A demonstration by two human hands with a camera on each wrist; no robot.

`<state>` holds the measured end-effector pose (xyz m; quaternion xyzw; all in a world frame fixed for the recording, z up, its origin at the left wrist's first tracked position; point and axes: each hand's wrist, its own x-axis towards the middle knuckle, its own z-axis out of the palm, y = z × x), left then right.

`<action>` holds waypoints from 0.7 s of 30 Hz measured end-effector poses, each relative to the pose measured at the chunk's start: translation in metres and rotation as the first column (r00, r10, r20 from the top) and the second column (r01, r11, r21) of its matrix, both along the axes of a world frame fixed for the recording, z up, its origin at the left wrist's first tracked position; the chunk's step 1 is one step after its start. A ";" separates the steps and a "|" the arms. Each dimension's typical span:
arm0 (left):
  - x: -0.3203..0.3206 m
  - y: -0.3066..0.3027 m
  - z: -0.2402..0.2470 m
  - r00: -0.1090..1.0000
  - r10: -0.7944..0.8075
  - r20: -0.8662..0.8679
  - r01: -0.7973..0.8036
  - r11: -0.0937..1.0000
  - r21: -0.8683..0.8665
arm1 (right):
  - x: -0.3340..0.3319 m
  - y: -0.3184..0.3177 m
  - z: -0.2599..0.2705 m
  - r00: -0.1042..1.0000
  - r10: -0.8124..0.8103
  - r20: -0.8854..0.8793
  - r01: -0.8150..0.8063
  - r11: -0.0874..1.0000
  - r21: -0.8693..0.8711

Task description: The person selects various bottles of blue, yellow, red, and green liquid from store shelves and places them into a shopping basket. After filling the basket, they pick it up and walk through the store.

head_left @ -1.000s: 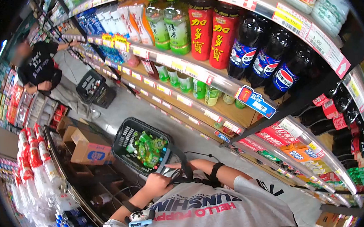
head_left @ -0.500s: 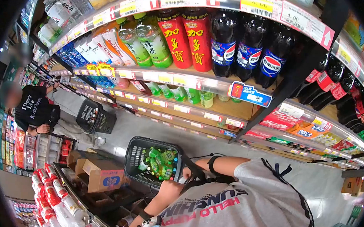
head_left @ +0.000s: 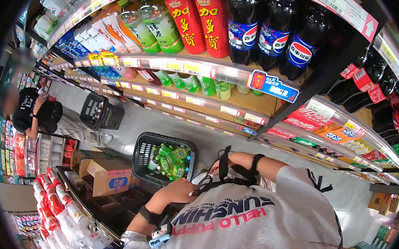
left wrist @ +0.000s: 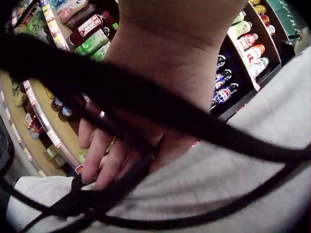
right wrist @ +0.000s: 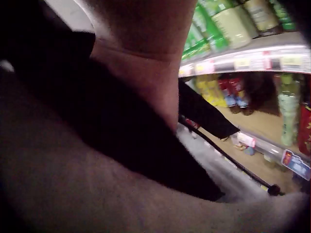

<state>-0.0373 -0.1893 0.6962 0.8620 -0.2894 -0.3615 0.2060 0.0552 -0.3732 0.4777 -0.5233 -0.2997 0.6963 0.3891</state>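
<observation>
Low in front of the body in the head view is a dark shopping basket (head_left: 141,153) with several green bottles (head_left: 174,162) in it. My left hand (head_left: 175,192) hangs near its close rim, overlapping it in this view. In the left wrist view the left fingers (left wrist: 109,162) droop loosely curled beside the grey shirt (left wrist: 252,160), one with a ring, and black straps (left wrist: 160,109) cross before them. Farther right, my right hand (head_left: 215,166) is at the black straps by the shirt front, and I cannot tell whether it grips them. The right wrist view hides its fingers.
Drink shelves run along the far side with cola bottles (head_left: 301,53) and red bottles (head_left: 210,23). Left of me are open cardboard boxes (head_left: 108,176) and red-and-white packs (head_left: 50,202). A person in black (head_left: 38,108) stands at the far left near another basket (head_left: 99,112).
Both hands have come off the basket's near side, back toward the shirt front and straps. The basket shifted right, then slightly left and up in view. The far person's arm has come down from the shelf.
</observation>
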 end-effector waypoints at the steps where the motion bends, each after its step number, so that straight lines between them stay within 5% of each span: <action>1: 0.009 0.007 0.006 0.983 -0.023 -0.184 0.009 0.997 -0.081 | 0.007 -0.024 -0.020 0.990 -0.004 0.141 -0.010 0.995 0.098; 2: 0.020 0.014 0.009 0.900 -0.018 -0.436 -0.048 0.989 -0.141 | 0.013 -0.048 -0.038 0.957 -0.029 0.288 -0.026 0.983 0.184; 3: 0.034 0.019 0.012 0.873 -0.079 -0.481 -0.032 0.976 -0.217 | 0.022 -0.069 -0.018 0.933 0.038 0.357 -0.065 0.996 0.063; 4: 0.048 0.023 0.016 0.840 -0.141 -0.524 -0.022 0.956 -0.292 | 0.024 -0.085 0.004 0.969 -0.016 0.247 0.007 0.999 0.035; 6: 0.076 0.029 0.021 0.902 -0.021 -0.432 -0.091 0.967 -0.237 | 0.038 -0.117 0.031 0.979 -0.172 0.109 0.181 0.981 -0.074; 7: 0.093 0.032 0.006 0.971 0.017 -0.239 -0.060 0.983 -0.172 | 0.050 -0.131 0.036 0.959 -0.269 0.086 0.279 0.949 -0.149; 9: 0.133 0.024 -0.002 0.858 0.254 -0.447 -0.388 0.891 -0.237 | 0.083 -0.143 0.019 0.883 -0.296 0.366 0.298 0.953 0.050; 11: 0.174 0.009 -0.034 0.897 0.399 -0.193 -0.443 0.806 -0.392 | 0.116 -0.133 -0.009 0.644 -0.563 0.518 0.580 0.801 0.149; 12: 0.194 -0.006 -0.037 0.860 0.464 -0.213 -0.511 0.773 -0.376 | 0.115 -0.115 0.061 0.480 -0.626 0.615 0.699 0.696 0.163; 15: 0.236 -0.050 -0.049 0.771 0.605 -0.200 -0.622 0.646 -0.442 | 0.127 -0.080 0.141 0.059 -0.740 0.670 0.735 0.486 0.473; 17: 0.255 -0.074 -0.053 0.698 0.661 -0.276 -0.703 0.558 -0.441 | 0.149 -0.060 0.153 -0.195 -0.678 0.708 0.659 0.445 0.607; 21: 0.279 -0.091 -0.070 0.481 0.721 -0.498 -0.868 0.311 -0.388 | 0.175 -0.035 0.174 -0.202 -0.389 0.899 0.775 0.498 0.389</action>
